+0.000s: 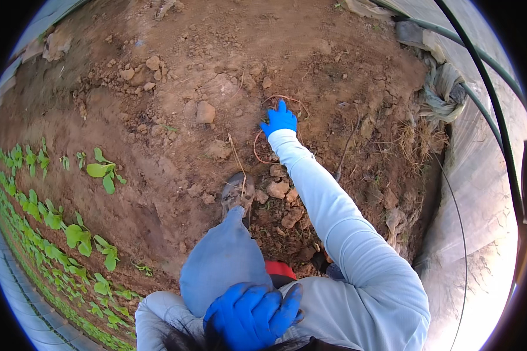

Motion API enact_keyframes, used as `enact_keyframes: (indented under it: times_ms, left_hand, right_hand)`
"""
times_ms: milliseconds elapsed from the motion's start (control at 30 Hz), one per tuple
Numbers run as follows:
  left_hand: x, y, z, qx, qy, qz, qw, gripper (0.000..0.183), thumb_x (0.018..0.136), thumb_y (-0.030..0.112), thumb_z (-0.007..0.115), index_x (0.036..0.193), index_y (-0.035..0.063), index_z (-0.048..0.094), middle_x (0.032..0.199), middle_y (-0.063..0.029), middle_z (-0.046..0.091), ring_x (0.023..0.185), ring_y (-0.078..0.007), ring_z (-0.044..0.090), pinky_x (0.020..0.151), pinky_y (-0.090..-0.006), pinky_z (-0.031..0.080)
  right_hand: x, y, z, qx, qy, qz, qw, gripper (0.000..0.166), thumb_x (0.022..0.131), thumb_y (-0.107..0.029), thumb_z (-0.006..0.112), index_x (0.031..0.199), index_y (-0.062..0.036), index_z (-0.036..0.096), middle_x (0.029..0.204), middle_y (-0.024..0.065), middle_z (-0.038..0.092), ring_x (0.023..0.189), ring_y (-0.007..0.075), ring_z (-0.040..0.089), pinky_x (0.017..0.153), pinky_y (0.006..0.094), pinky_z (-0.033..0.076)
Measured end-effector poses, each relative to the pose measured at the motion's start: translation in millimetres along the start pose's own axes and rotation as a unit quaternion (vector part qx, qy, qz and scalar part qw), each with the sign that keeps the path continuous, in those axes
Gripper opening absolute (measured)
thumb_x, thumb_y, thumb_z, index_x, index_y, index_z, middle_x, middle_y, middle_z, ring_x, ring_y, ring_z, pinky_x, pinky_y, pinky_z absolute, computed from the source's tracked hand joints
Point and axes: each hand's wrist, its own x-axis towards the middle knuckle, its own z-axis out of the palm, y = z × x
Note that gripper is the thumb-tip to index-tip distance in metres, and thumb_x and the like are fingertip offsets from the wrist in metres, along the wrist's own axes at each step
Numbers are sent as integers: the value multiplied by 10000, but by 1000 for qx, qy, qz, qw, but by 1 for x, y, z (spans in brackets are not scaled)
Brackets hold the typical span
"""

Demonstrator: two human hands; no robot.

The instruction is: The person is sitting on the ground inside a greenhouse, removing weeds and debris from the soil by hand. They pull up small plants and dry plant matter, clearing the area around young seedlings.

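Observation:
My right hand (281, 120), in a blue glove, reaches out over the bare soil with its fingers apart, at a loop of thin reddish cord or stem (258, 151). Whether it grips any of that is hidden beneath the palm. My left hand (252, 313), also in a blue glove, is close to my body above my bent knee, its fingers curled; what is inside them, if anything, does not show. Below the right hand is my soiled shoe (238, 193), with dry stalks (237, 153) lying across it.
Soil clods (277, 188) lie beside my shoe, and a larger clod (205, 112) sits farther left. Rows of leafy green seedlings (78, 237) grow at the left. Along the right stand plastic sheeting (478, 197), a dark curved pipe (487, 79) and a bundled sheet (445, 92).

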Motion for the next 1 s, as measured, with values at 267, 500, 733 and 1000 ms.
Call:
enact_keyframes:
  times_ms: [267,500,733,1000]
  left_hand:
    - [1,1,1,10,11,4,1000,369,723,376,650,1006,140,624,695,31,551,665,-141,542,604,-290,430]
    - [2,1,3,7,6,3,1000,373,735,373,642,1027,141,615,688,34,531,660,-139,537,605,-289,428]
    - [3,-2,1,14,13,5,1000,363,748,369,634,1021,131,615,674,33,519,654,-133,535,601,-287,425]
    - [9,-5,0,15,23,6,1000,370,738,360,648,1024,129,608,665,29,517,649,-138,534,599,-285,426]
  right_hand:
    - [-13,73,27,193,118,61,972,242,644,-285,732,787,-112,641,1268,157,444,1026,314,535,845,401,450]
    - [0,69,29,238,138,146,950,306,645,-301,737,816,-88,598,1194,145,480,942,308,562,782,389,470]
    - [4,84,42,353,173,158,906,192,678,-138,681,804,-77,548,767,119,567,748,301,581,676,365,472]
    - [-4,59,4,249,69,-111,960,279,736,-121,622,994,-82,521,886,153,592,825,327,582,713,400,472]
